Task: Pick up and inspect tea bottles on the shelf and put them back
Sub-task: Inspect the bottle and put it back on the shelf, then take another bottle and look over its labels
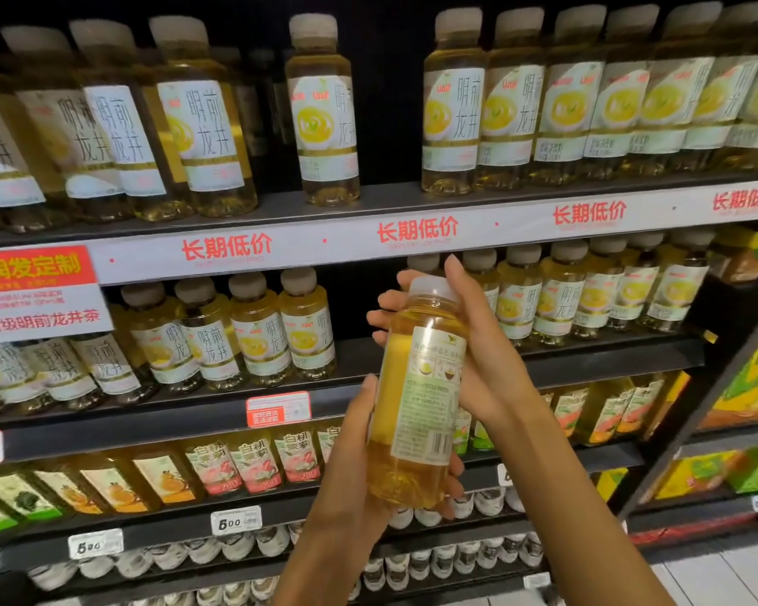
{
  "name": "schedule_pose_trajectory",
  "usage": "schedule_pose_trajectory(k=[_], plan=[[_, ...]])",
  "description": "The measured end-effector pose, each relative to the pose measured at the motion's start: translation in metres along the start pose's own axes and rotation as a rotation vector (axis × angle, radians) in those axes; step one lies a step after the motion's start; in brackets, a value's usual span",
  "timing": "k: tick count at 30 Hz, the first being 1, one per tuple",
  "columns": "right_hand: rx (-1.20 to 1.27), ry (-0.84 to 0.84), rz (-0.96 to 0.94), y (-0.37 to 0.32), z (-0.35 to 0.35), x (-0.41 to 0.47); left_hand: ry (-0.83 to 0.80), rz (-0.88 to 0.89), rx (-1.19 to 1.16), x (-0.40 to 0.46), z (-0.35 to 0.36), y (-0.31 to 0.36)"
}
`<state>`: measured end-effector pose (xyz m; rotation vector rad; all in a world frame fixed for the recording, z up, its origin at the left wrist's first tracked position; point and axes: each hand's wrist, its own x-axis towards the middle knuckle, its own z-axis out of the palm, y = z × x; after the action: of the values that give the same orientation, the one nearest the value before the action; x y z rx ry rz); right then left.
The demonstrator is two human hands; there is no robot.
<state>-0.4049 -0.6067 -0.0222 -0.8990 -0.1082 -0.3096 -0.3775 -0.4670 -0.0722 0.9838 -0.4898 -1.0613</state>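
- The left hand (359, 465) grips the lower half of a tea bottle (416, 404), thumb up the near side, fingers curled round the base from behind.
- The right hand (469, 343) holds the bottle's upper part, fingers wrapped behind the neck and white cap, palm against the right side.
- The bottle stands nearly upright, clear of the shelves, its back label with barcode turned to the camera.
- Behind it, the middle shelf (587, 365) has a gap between two rows of matching bottles (254, 334).
- Above runs a white price strip (412, 238) with red characters; a lone bottle (324, 111) stands on the top shelf.
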Motion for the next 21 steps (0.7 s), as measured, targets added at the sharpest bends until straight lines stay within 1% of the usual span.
schedule_pose_trajectory(k=[3, 6, 7, 11, 14, 16, 19, 21], plan=[[-0.054, 0.042, -0.014, -0.011, -0.009, -0.003, 0.071, -0.004, 0.118, 0.009, 0.01, -0.006], [-0.234, 0.088, -0.074, -0.023, -0.017, -0.007, 0.223, 0.074, 0.266, 0.016, 0.016, -0.009], [-0.284, 0.103, -0.097, -0.026, -0.019, -0.009, 0.249, 0.098, 0.289, 0.017, 0.02, -0.009], [-0.452, 0.139, -0.133, -0.034, -0.022, -0.013, 0.283, 0.19, 0.338, 0.022, 0.038, -0.014], [-0.479, 0.112, -0.11, -0.039, -0.03, -0.016, 0.288, 0.215, 0.276, 0.025, 0.045, -0.023], [-0.384, 0.069, -0.089, -0.04, -0.038, -0.02, 0.266, 0.191, 0.168, 0.026, 0.046, -0.028], [-0.208, 0.017, -0.055, -0.034, -0.047, -0.026, 0.16, 0.135, -0.001, 0.027, 0.049, -0.032], [-0.167, 0.001, -0.027, -0.031, -0.053, -0.03, 0.082, 0.093, -0.059, 0.029, 0.052, -0.038]])
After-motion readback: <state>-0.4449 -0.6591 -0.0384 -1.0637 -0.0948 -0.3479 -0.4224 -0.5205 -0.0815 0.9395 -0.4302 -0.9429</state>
